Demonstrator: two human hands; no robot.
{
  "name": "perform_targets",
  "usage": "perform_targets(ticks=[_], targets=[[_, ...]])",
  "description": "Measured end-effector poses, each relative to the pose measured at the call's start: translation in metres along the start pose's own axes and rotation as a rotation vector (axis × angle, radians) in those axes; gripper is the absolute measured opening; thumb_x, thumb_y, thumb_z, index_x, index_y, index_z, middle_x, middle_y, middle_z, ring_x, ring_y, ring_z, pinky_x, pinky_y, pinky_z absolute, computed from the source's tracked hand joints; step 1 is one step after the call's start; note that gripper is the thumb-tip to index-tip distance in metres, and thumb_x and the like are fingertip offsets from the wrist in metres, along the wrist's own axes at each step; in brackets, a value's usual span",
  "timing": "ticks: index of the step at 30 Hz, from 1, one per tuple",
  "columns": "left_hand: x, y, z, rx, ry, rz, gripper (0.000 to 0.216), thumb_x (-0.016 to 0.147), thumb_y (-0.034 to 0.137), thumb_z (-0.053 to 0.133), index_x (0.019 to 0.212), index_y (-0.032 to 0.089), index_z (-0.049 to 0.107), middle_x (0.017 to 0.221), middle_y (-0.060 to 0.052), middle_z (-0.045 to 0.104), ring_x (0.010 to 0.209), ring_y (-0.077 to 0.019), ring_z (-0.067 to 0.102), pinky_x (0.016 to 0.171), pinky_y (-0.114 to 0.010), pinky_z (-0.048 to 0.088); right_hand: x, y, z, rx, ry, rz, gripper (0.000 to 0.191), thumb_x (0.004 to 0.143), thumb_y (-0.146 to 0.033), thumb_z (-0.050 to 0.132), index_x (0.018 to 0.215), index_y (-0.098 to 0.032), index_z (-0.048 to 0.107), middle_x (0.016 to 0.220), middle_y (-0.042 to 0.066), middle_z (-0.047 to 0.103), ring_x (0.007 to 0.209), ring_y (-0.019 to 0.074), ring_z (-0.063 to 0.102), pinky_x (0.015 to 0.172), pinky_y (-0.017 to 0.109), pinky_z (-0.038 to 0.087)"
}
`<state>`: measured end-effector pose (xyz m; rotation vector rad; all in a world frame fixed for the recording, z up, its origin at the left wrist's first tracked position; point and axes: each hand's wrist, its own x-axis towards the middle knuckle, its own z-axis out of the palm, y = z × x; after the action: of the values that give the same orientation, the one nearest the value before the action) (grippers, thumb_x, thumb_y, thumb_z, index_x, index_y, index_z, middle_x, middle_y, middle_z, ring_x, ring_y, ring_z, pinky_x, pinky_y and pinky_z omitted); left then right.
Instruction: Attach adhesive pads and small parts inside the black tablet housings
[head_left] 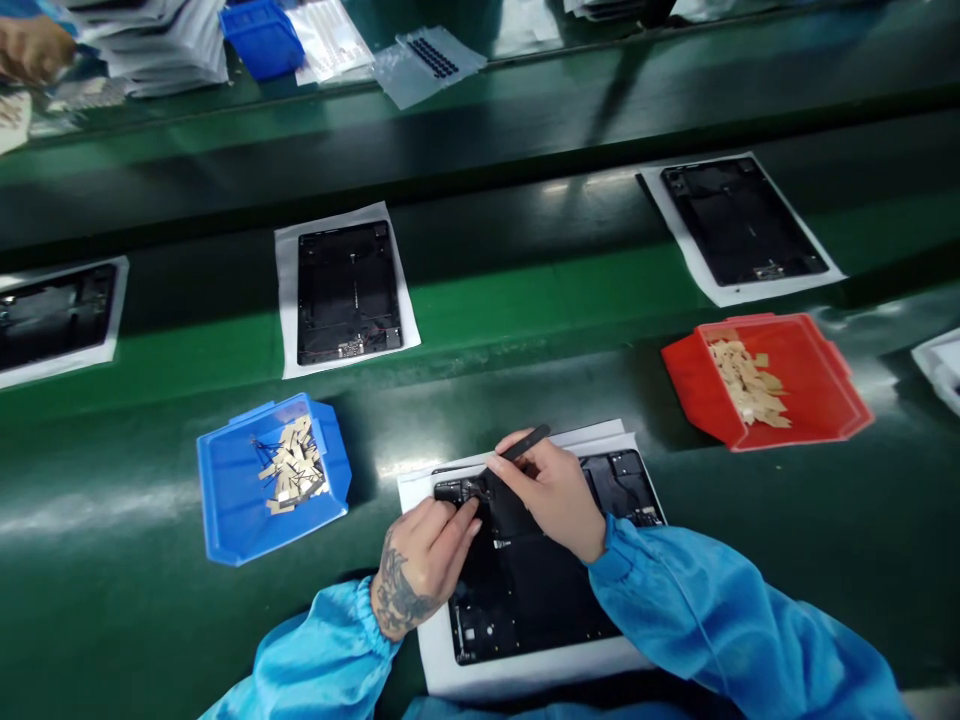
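Observation:
A black tablet housing with open electronics inside lies on white foam sheets in front of me. My right hand is closed on black tweezers, with their tip down at the housing's upper left corner. At that same corner, the fingertips of my left hand are pressed together beside the tweezer tip. Any small part between them is too small and covered to make out. To the left stands a blue bin of small tan pieces with dark wires.
A red bin with tan pieces stands at right. Across the green belt lie more tablet housings on foam, one left of centre and one right. On the far ledge are another blue bin, foam stacks and another person's hand.

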<state>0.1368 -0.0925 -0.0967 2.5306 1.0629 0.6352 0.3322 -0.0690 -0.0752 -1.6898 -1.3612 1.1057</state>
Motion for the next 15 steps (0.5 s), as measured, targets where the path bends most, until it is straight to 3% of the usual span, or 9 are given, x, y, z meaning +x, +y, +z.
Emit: perform_targets(ticks=[15], targets=[[0.0073,0.0065,-0.0008,0.213,-0.004,-0.096,0.038,0.083,0.029,0.058,0.115,0.009,0.057,0.082,-0.01,0.058,0.073,-0.0209,0.053,0.063,-0.032,0.046,-0.0041,0.0003,0.0008,-0.009,-0.003,-0.052,0.015,0.085,-0.035,0.059,0.085,-0.02,0.06,0.071,0.0,0.067,0.062,0.0141,0.064,0.061,0.024,0.051]])
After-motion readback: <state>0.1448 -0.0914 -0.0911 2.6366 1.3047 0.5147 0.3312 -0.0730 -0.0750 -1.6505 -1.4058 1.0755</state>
